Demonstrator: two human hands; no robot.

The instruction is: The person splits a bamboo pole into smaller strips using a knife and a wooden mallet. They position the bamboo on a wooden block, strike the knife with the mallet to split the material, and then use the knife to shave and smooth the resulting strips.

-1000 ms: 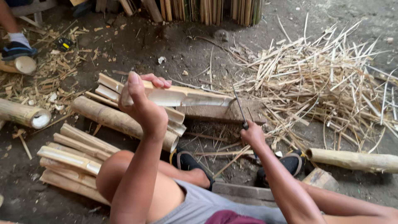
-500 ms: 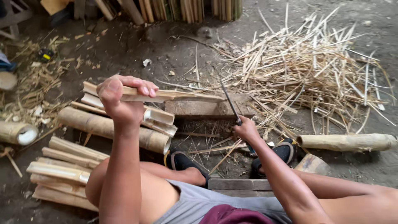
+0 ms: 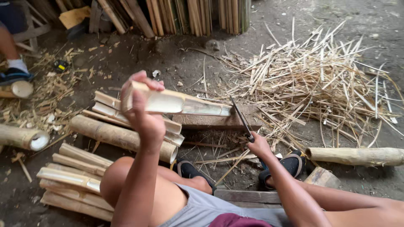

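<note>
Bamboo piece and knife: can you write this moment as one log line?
left hand: holds split bamboo piece | right hand: holds knife | wooden block: under bamboo tip

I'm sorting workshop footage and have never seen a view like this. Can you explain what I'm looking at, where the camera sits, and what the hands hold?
The camera is worn on a person's head and looks down, so the bare arms and knees at the bottom are that person's own. The left hand grips a split bamboo piece, lifted above a wooden block. The right hand holds a thin dark blade, its tip near the far end of the piece. On the dirt floor lie a stack of split bamboo slats and a round bamboo pole at left, and a heap of thin bamboo splinters at right. The foot in a sock and shoe at far left belongs to someone else.
</note>
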